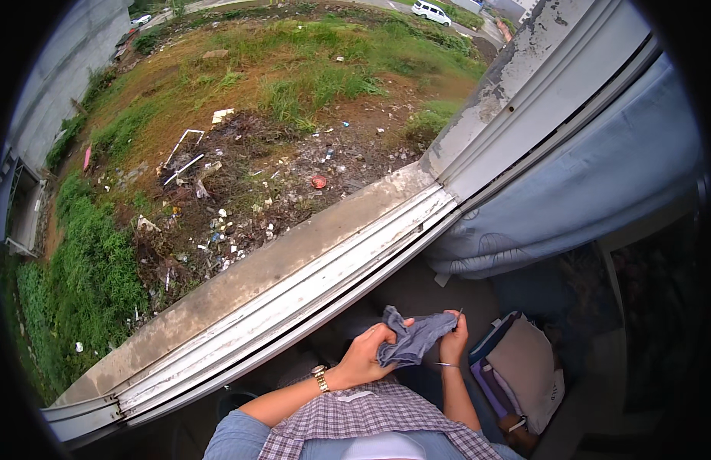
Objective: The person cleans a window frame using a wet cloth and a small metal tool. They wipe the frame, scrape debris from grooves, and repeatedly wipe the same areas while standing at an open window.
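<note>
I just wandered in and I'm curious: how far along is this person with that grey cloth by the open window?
Done: little that shows; the window track is open and bare. In hand: both hands grip a crumpled grey cloth, the left hand under it, the right hand pinching its upper end. Left: the cloth is bunched, not folded or spread, and the bag alongside sits untouched.
</note>
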### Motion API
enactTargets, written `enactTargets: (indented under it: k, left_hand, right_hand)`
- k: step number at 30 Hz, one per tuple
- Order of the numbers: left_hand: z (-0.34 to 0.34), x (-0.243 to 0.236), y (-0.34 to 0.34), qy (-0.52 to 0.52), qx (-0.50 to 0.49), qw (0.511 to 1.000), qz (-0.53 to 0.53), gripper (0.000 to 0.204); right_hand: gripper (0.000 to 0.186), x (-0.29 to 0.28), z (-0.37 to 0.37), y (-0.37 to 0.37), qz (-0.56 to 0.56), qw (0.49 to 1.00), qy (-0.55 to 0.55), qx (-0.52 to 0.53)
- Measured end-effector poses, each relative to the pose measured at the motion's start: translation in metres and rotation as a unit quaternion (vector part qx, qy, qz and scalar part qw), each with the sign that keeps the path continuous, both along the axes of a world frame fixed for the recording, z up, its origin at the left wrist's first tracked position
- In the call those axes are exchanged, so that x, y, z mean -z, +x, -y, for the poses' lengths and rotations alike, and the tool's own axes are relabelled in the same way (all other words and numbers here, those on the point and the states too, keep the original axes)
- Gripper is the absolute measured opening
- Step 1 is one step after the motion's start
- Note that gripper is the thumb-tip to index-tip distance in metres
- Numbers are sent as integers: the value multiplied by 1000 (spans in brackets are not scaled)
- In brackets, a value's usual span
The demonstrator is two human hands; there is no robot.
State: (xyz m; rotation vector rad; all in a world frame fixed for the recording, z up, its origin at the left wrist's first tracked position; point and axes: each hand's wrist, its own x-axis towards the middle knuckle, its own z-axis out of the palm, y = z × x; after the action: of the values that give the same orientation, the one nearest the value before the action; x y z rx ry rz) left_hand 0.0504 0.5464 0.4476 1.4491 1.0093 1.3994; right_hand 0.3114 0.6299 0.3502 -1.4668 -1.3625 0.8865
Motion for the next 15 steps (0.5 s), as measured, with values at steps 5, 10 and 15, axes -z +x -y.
enactTargets:
  k: [5, 10, 15]
  left_hand:
    - [4, 22, 2, -147, 45, 988, 9, 40]
    - [-28, 29, 19, -50, -6, 999, -15, 39]
    - [-81, 35, 49, -37, -82, 996, -30, 42]
  right_hand:
    - [38, -35, -30, -31, 9, 994, 110, 9]
    - [11, -48, -93, -60, -24, 989, 143, 3]
    - [21, -27, -187, -67, -255, 959, 119, 28]
